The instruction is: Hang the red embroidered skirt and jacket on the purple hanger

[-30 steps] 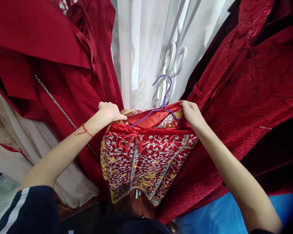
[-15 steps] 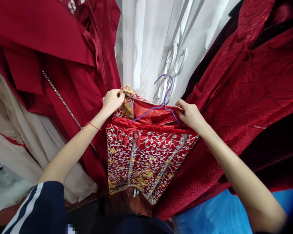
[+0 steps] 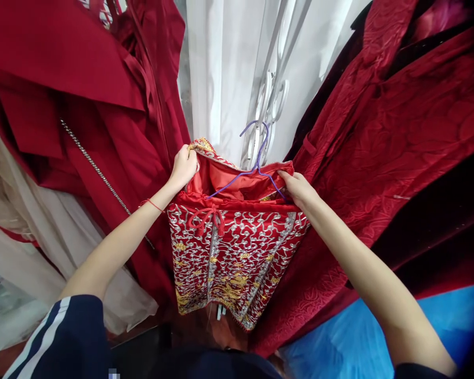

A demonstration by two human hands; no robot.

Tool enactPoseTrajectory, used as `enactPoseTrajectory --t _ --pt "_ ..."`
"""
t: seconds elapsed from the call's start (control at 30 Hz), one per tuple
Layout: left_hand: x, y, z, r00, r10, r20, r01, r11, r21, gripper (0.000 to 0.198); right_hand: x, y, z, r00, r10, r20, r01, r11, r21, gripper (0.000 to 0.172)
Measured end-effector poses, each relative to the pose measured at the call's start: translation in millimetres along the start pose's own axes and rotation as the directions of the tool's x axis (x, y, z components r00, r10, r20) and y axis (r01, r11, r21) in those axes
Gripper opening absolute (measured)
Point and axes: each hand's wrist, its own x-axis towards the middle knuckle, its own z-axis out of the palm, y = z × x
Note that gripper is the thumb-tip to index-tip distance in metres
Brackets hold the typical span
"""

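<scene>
A red skirt (image 3: pixel 237 252) with silver and gold embroidery and a tied drawstring hangs in front of me. Behind its waistband shows a red embroidered garment (image 3: pixel 221 171) with a smooth red lining; I cannot tell whether the two are joined. My left hand (image 3: pixel 185 166) is closed around the left upper edge of that lined garment. At its right upper edge, my right hand (image 3: pixel 298 189) pinches the cloth, with the fingertips partly hidden. A purple hanger (image 3: pixel 256 166) stands between my hands, its lower arms reaching down into the waistband.
Dark red clothes (image 3: pixel 98 89) and a pale sheer fabric (image 3: pixel 75 221) hang at left. Patterned red clothes (image 3: pixel 379 142) hang at right, above blue fabric (image 3: pixel 347 337). Behind the hanger are white doors (image 3: pixel 229 68) with curved white handles (image 3: pixel 264 100).
Both hands and the garment's upper edge have shifted slightly left in view. The lined opening between my hands shows more of its red inside. The hanger also sits farther left.
</scene>
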Motion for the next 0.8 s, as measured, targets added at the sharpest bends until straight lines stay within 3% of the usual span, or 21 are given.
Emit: enactPoseTrajectory --t 0.1,0.2,0.27,0.3,0.37,0.43,0.5,0.57,0.63,0.7,0.8 --pt "0.0 -5.8 -27.7 0.972 0.186 0.144 -0.226 0.907 0.356 0.017 3.2 2.0 -2.6 0.999 0.018 -0.049 -0.015 0.997 0.079 0.038" --pt "-3.6 -9.9 -59.0 0.913 0.163 0.375 -0.374 0.703 0.605 0.041 13.1 6.2 -23.9 0.969 -0.159 0.187 0.195 0.962 -0.193 0.04" --pt "-7.4 -12.3 -74.5 0.876 0.087 0.474 -0.436 0.563 0.703 0.051 20.2 8.4 -42.1 0.908 -0.229 0.351 0.377 0.811 -0.447 0.034" --pt "-9.3 -13.8 -80.4 0.866 0.068 0.496 -0.458 0.506 0.731 0.045 22.8 9.2 -50.9 0.894 -0.243 0.377 0.428 0.712 -0.556 0.028" --pt "-12.1 -18.5 -90.3 0.872 0.096 0.48 -0.47 0.435 0.768 0.033 24.9 10.2 -67.4 0.905 -0.292 0.31 0.423 0.545 -0.724 0.017" --pt "-13.9 -25.5 -99.0 0.917 0.16 0.366 -0.398 0.449 0.8 0.034 22.8 11.3 -82.2 0.918 -0.374 0.131 0.31 0.47 -0.827 0.01" --pt "-15.1 -32.6 -105.8 0.962 0.155 0.224 -0.273 0.543 0.794 0.029 18.5 12.7 -93.2 0.905 -0.423 -0.046 0.185 0.487 -0.854 0.017" --pt "-15.9 -34.8 -106.9 0.984 0.099 0.147 -0.176 0.641 0.747 0.02 14.2 13.2 -96.0 0.907 -0.408 -0.108 0.15 0.55 -0.821 0.021" --pt "-16.0 -27.2 -99.6 0.987 0.08 0.138 -0.154 0.704 0.693 0.014 11.7 11.7 -88.2 0.941 -0.338 0.022 0.247 0.641 -0.726 0.026" --pt "-15.2 -9.1 -84.9 0.984 0.109 0.138 -0.174 0.734 0.657 0.012 12.1 7.9 -73.5 0.923 -0.22 0.315 0.367 0.751 -0.549 0.036" --pt "-11.9 27.4 -57.1 0.977 0.111 0.182 -0.205 0.73 0.652 0.012 16.9 0.2 -53.5 0.717 0.002 0.697 0.331 0.879 -0.343 0.048"
